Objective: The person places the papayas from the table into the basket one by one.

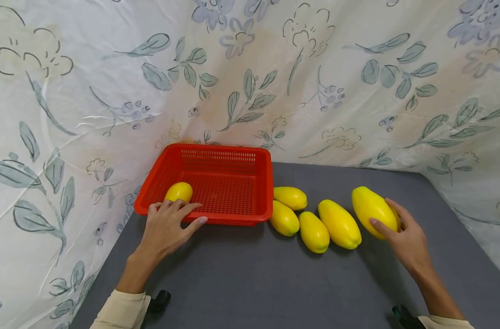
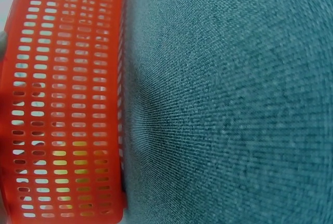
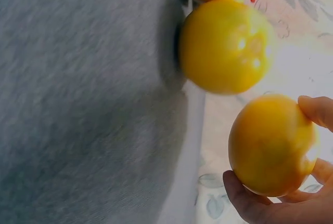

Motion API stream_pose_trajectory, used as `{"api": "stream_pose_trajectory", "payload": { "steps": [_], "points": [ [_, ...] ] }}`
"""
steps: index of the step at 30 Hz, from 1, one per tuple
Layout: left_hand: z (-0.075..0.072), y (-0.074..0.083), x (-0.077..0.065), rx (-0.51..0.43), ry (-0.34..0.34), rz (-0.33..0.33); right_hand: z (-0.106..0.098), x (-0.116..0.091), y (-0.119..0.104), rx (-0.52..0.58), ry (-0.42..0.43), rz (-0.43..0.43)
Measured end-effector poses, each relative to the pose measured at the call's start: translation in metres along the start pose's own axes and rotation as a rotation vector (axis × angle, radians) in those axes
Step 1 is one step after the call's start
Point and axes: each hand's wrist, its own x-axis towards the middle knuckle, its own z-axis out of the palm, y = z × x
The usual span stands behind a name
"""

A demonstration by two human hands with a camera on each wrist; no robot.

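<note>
Head view: one yellow papaya-like fruit (image 1: pixel 179 191) lies inside the red plastic basket (image 1: pixel 210 218), at its left side; four loose fruits (image 1: pixel 339 224) lie on the grey table (image 1: pixel 254 278), right of the basket; a sixth is the held fruit (image 1: pixel 373 210), in the right hand (image 1: pixel 407 240) farther right. By count, one is in the basket and five are outside it, so the sorting appears to be at an early stage. The left hand (image 1: pixel 165 228) lies over the basket's near left rim, fingers extended and spread, gripping nothing visible; whether they touch the inside fruit cannot be told. Left wrist view: yellow shows through the slots of the basket wall, consistent with that one fruit; the fingers are mostly out of frame. Right wrist view: thumb and fingers curl around the held fruit, apart from the nearest loose fruit.
</note>
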Motion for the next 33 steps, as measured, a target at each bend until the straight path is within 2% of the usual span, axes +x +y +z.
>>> {"api": "stream_pose_trajectory", "payload": {
  "steps": [10,26,33],
  "points": [
    [0.000,-0.001,0.001,-0.001,0.008,0.001,0.001,-0.005,-0.025,0.030,-0.020,-0.035],
    [0.000,-0.002,0.001,-0.009,0.019,0.015,0.014,0.000,-0.050,0.131,-0.048,-0.083],
    [0.000,-0.002,0.001,-0.012,0.025,0.017,0.020,0.002,-0.060,0.146,-0.067,-0.071]
  ]
}}
